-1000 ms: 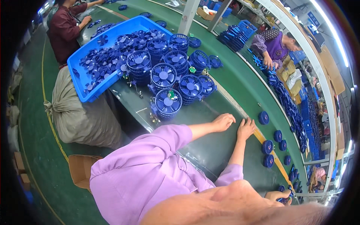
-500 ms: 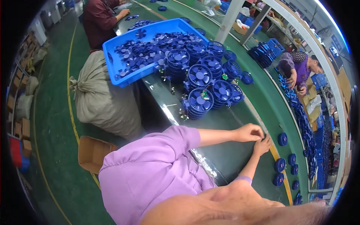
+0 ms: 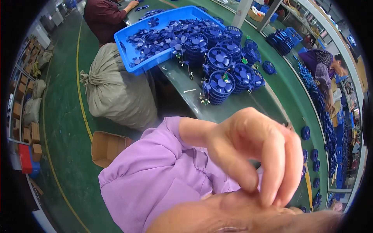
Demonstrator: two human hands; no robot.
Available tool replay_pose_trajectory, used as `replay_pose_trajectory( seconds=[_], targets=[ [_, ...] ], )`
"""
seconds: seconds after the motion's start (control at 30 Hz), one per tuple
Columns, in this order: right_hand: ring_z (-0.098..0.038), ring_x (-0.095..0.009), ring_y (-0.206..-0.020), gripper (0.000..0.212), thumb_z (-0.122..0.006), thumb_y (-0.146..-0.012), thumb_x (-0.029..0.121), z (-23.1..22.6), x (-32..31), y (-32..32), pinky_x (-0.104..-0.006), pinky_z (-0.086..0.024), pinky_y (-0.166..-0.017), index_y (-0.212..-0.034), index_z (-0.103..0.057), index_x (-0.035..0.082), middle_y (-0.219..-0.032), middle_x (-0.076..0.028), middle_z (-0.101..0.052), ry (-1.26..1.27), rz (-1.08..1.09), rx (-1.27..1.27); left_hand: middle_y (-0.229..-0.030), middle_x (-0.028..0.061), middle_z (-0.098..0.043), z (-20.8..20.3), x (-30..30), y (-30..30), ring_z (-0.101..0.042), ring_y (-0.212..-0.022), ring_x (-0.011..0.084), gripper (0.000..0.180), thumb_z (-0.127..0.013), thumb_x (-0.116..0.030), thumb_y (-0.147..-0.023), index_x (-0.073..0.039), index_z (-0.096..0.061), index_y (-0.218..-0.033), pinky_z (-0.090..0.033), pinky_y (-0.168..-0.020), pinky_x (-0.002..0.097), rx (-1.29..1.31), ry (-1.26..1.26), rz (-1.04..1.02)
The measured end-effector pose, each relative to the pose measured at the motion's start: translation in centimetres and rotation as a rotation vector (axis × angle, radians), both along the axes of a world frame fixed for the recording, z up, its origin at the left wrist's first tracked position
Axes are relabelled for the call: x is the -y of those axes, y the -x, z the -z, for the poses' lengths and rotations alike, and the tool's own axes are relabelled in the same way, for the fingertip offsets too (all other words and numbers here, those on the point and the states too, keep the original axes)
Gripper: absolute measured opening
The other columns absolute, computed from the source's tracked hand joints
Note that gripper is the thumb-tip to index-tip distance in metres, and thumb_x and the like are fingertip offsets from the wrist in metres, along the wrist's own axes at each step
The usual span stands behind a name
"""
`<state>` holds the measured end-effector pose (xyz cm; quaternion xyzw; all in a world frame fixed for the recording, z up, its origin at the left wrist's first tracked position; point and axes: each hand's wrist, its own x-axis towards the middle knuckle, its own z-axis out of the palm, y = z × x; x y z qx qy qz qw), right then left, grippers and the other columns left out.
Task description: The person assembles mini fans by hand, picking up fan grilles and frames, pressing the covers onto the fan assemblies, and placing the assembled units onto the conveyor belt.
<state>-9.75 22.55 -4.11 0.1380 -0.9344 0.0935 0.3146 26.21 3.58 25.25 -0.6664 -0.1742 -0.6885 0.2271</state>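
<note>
My left hand (image 3: 260, 151) is raised close in front of me, its fingers bent downward and a gap showing between thumb and forefinger. No object appears in it. Of my right hand (image 3: 288, 126), only a bit of the fingers shows behind the left one, over the bench edge; the rest is hidden. Stacks of dark blue round fans (image 3: 220, 87) stand on the dark bench (image 3: 186, 91) beyond my hands, some with small green circuit boards and loose wires. Behind them a light blue tray (image 3: 132, 69) holds many loose blue fan blades (image 3: 163, 42).
To the right, small blue round fan units (image 3: 305, 133) sit along a green belt (image 3: 287, 91). A tied grey sack (image 3: 118, 91) and an open cardboard box (image 3: 107, 149) stand on the floor at left. One co-worker (image 3: 101, 19) sits far left, another (image 3: 324, 66) far right.
My left hand has come up from beside my right hand at the bench edge, close to the camera. The view has shifted, so the fans and tray sit higher and further right.
</note>
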Motion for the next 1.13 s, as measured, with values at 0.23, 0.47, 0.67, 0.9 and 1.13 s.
replay_pose_trajectory(
  seconds=[0.23,0.47,0.67,0.9,1.13],
  targets=[
    [-0.049,-0.034,-0.117,0.042,-0.059,-0.087,0.038,-0.5,-0.3,-0.3,-0.0499,-0.042,-0.092,-0.124,-0.057,0.018,-0.127,-0.011,-0.054,0.012,0.022,0.040,-0.090,0.0148,-0.062,0.6,-0.7,-1.9,-0.060,-0.076,0.0191,0.012,-0.070,-0.007,-0.082,0.002,-0.065,-0.088,-0.048,-0.066,0.0285,0.218,0.041,-0.006],
    [-0.045,-0.032,-0.120,0.044,-0.060,-0.086,0.038,-0.9,-0.2,-0.8,-0.0513,-0.039,-0.093,-0.125,-0.056,0.020,-0.131,-0.009,-0.050,0.053,0.021,0.093,-0.083,0.0121,-0.063,0.8,-0.9,-0.5,-0.060,-0.073,0.0184,0.012,-0.074,-0.006,-0.079,0.001,-0.066,-0.085,-0.048,-0.062,0.0275,0.176,0.054,0.024],
    [-0.045,-0.032,-0.121,0.045,-0.062,-0.084,0.038,-0.8,-0.2,-1.4,-0.0516,-0.038,-0.095,-0.125,-0.056,0.020,-0.131,-0.010,-0.050,0.056,0.033,0.110,-0.084,0.0149,-0.064,0.3,-0.2,3.8,-0.061,-0.070,0.0199,0.013,-0.073,-0.003,-0.077,0.002,-0.066,-0.087,-0.049,-0.059,0.0280,0.027,-0.031,0.032],
    [-0.051,-0.036,-0.114,0.041,-0.061,-0.084,0.037,-0.9,-0.5,-0.9,-0.0467,-0.043,-0.094,-0.119,-0.060,0.016,-0.127,-0.014,-0.054,0.009,-0.033,0.006,-0.091,0.0166,-0.065,2.9,3.8,6.7,-0.057,-0.078,0.0214,0.010,-0.066,-0.002,-0.084,0.003,-0.070,-0.091,-0.049,-0.068,0.0269,0.172,-0.033,0.115],
    [-0.051,-0.035,-0.115,0.041,-0.064,-0.082,0.035,-0.8,0.0,-0.6,-0.0450,-0.042,-0.095,-0.118,-0.061,0.016,-0.124,-0.013,-0.056,0.035,-0.065,0.013,-0.113,0.0194,-0.059,2.7,5.4,5.8,-0.062,-0.094,0.0339,0.037,-0.066,-0.018,-0.084,0.009,-0.058,-0.107,-0.051,-0.082,0.0358,0.439,-0.262,0.140]
  ],
)
